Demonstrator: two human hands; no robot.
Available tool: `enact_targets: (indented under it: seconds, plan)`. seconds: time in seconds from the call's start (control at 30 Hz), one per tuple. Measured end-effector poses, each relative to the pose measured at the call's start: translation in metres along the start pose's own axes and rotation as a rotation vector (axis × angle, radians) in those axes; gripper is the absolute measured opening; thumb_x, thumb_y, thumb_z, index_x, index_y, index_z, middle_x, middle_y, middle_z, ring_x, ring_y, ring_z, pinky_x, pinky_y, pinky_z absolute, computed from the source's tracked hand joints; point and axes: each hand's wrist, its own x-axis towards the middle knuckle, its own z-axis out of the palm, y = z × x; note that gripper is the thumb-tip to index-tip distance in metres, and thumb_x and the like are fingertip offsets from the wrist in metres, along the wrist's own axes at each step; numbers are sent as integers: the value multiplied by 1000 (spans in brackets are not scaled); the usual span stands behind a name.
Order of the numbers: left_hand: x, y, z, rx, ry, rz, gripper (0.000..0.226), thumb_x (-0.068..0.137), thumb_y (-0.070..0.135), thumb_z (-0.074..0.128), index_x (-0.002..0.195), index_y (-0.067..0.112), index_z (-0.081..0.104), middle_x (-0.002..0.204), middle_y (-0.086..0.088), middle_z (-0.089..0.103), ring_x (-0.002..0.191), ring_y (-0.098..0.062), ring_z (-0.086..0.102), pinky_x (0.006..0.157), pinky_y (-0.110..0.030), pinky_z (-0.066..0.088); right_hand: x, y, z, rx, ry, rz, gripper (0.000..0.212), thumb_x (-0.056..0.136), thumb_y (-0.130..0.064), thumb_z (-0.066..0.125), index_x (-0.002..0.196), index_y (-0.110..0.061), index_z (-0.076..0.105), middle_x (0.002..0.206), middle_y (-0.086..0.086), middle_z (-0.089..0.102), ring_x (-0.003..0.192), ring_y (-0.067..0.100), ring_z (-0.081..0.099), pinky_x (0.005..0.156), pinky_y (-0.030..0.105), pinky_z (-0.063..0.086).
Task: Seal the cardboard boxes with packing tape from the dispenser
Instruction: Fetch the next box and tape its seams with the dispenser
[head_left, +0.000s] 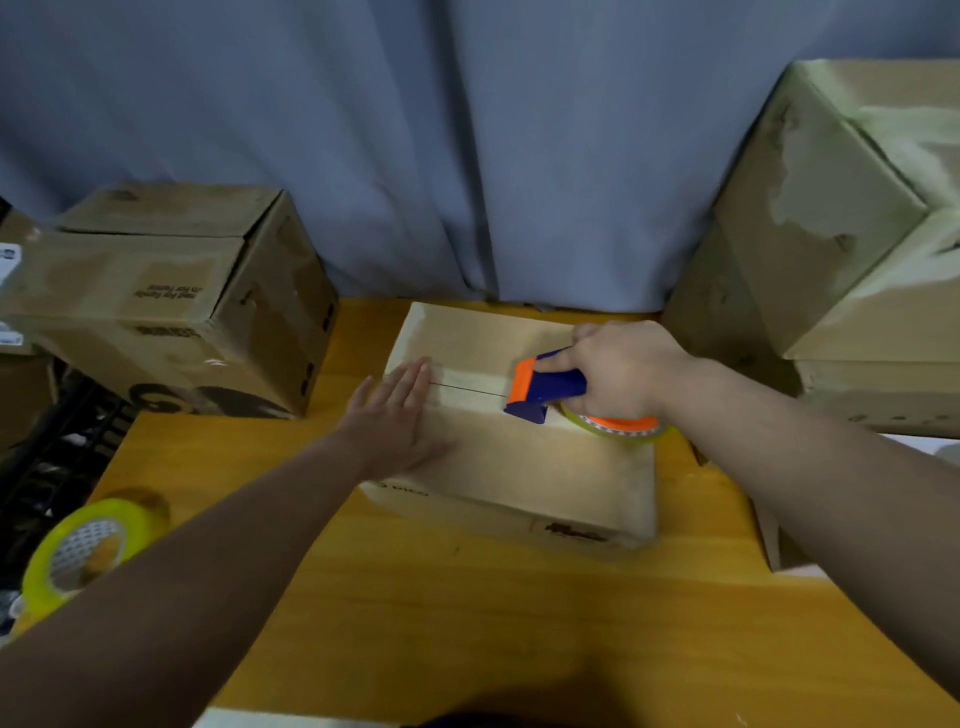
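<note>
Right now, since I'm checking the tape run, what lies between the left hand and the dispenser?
In the head view, only the box: its flap seam, under a pale strip, likely tape, runs from the left hand to the dispenser.

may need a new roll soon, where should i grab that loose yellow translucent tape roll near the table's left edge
Pinch the ring wall of the yellow translucent tape roll: fingers through its open core, thumb on the outer face. Coming from above and the right is probably best, since the roll lies tilted with its core opening facing up that way.
</note>
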Motion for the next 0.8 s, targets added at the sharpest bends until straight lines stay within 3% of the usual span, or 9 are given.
enact_targets:
  seconds: [0.07, 0.17, 0.27, 0.37, 0.47, 0.57, 0.8]
  plan:
    - [2, 29, 4, -25, 64, -94, 101, 81, 78, 12, 150, 10, -17, 158, -6, -19, 146, -21, -14, 117, -44, -6, 2, 1, 3, 8, 16, 12, 56, 91, -52, 52, 143, -44, 35, 129, -2, 49, 118, 22, 48, 81, 31, 44]
    - [7, 63, 8, -51, 64, 42, 93, 89, 71, 18, 150, 8, -14, 159, -9, -16, 146, -22, -14, 119, -41, -5, 3, 0, 5, 18, 31, 27, 55, 90, -54, 51, 142, -46, 36, 126, -2, 49, 116, 22, 49, 81, 31, 43]
    - [7, 38, 5, 9, 127, 143, 83, 91, 65, 16, 152, 14, -9, 160, -3, -10, 147, -17, -8, 120, -39, -1, 1, 3, 5, 27, 43, 30, 55, 90, -54, 51, 142, -46, 35, 125, -2, 50, 115, 21, 49, 77, 29, 41]
    - [6, 5, -1, 73, 108, 23, 87, 86, 70, 9, 151, 16, -12, 160, 0, -11, 147, -15, -7, 119, -38, -3, 0, 3, 5, 22, 46, 33, 55, 91, -53, 51, 143, -45, 34, 126, -2, 49, 116, 21, 49, 76, 28, 39]
    - [10, 30, 5, 36, 114, -45, 95, 85, 75, 12, 151, 12, -14, 159, -5, -14, 147, -19, -9, 119, -37, -3, 2, 1, 5, -1, 41, 35, 56, 91, -52, 52, 144, -43, 34, 127, -1, 49, 117, 21, 48, 76, 28, 39]
    - [13, 56, 16, -64, 172, 50, 91, 88, 72, 15, 151, 14, -12, 160, -2, -11, 147, -17, -9, 119, -36, -2, 1, -1, 6, -15, 55, 41, 55, 92, -53, 50, 143, -44, 34, 124, -1, 50, 114, 21, 48, 73, 27, 37]
    - [13, 24, 13, -45, 180, 76, 90, 85, 74, 13, 152, 19, -9, 161, 3, -7, 147, -13, -6, 119, -37, 0, 15, -12, -4, -2, 68, 30, 55, 91, -53, 51, 143, -44, 35, 123, 1, 50, 114, 23, 50, 74, 29, 38]
